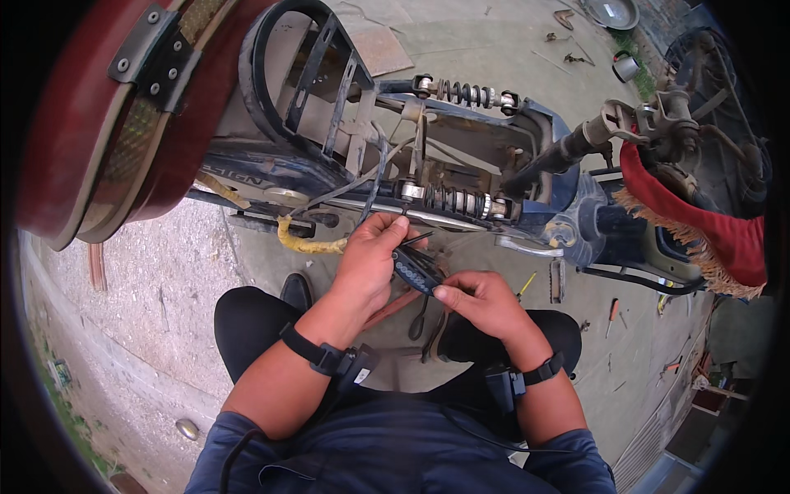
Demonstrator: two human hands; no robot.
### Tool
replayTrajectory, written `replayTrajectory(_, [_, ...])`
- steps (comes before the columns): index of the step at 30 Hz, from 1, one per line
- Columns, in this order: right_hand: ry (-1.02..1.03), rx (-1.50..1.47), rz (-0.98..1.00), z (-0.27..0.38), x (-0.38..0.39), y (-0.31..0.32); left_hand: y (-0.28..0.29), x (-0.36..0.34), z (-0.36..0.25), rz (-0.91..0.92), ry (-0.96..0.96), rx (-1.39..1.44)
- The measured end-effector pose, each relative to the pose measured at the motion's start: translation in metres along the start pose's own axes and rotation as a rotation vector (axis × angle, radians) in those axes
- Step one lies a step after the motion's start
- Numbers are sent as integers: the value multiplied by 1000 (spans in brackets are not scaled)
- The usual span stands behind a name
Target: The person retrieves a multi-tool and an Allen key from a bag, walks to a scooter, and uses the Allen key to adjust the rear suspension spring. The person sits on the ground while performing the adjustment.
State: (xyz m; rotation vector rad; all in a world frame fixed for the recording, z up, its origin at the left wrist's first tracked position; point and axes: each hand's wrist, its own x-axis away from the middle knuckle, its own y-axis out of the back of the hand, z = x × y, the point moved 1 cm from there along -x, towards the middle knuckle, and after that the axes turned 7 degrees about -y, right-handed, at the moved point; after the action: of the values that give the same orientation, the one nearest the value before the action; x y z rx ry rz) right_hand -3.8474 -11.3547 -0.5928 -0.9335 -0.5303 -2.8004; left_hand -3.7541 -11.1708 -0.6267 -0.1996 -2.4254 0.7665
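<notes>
In front of my knees, both hands hold a small dark oblong piece (414,274) with a row of light round spots along its face. My left hand (370,255) pinches its upper left end, where thin black wires or strips stick out by the thumb. At its lower right end, my right hand (485,305) grips between thumb and bent fingers. What exactly the piece is, I cannot tell. Just beyond lies the dark blue vehicle frame (280,169), with a coil-spring shock absorber (457,201) near my hands. A yellow-wrapped tube (309,244) ends beside my left wrist.
A red rounded box (74,123) fills the upper left. A second shock absorber (465,94) sits farther off. Red fringed cloth (699,222) hangs at the right. On the ground lie an orange-handled tool (613,309), a yellow-handled tool (527,284) and a metal pot (625,67).
</notes>
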Motion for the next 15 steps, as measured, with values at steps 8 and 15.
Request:
replayTrajectory(8, [40, -56, -26, 24, 19, 8, -2, 4, -6, -23, 109, 174])
replayTrajectory(15, [228, -154, 59, 39, 29, 24, -2, 4, -9, -2, 208, 299])
